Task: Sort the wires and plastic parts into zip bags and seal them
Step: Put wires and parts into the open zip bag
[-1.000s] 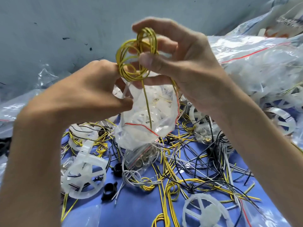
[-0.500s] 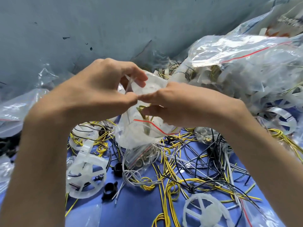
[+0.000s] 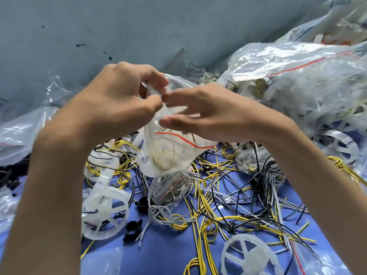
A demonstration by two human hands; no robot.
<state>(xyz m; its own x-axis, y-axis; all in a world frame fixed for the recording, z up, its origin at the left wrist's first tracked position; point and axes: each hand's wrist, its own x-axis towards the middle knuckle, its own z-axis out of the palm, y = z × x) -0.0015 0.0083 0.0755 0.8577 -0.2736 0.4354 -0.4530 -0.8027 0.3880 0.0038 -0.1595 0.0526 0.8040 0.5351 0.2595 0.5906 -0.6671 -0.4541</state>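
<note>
Head view: left hand [image 3: 117, 100] pinches the zip bag [image 3: 168, 155]; right hand [image 3: 208, 114], fingers loose, touches it.

Glossy clear plastic zip bag [image 3: 168, 155], translucent matt plastic wheels [image 3: 105, 211], matt blue cloth [image 3: 168, 255]

Grey-blue wall [image 3: 139, 26] behind, scuffed and flecked with small dark marks. Blue tabletop [image 3: 166, 255] below. Soft, even light throughout.

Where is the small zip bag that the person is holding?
Head view, centre: the zip bag hangs from the left hand pinching its mouth, right hand beside it, above the wires.
</note>
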